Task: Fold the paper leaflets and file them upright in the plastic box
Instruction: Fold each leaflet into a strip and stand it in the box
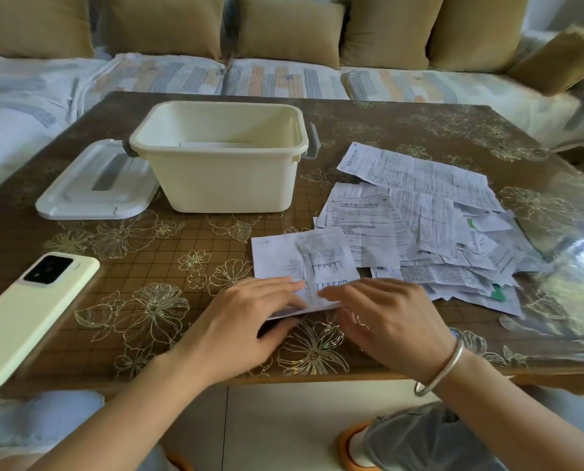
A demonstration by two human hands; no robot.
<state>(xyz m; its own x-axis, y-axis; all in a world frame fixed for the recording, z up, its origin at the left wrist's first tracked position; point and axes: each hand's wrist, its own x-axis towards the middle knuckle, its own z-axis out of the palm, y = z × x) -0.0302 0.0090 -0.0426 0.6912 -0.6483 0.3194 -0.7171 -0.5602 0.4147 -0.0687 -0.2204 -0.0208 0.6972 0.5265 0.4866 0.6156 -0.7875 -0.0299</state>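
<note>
A white printed leaflet [304, 260] lies flat on the table in front of me, creased down its middle. My left hand [246, 321] rests on its near left edge with fingers stretched over the paper. My right hand [382, 317] lies on the near right part, fingertips pointing left toward the crease. A loose pile of unfolded leaflets [430, 226] spreads to the right. The cream plastic box [222, 178] stands open at the back centre, with some pale paper showing inside it.
The box's translucent lid [96, 185] lies left of the box. A pale green phone [28, 314] lies face down at the left front. The brown floral table [130, 266] ends just before my knees. A sofa with cushions [283, 32] runs behind.
</note>
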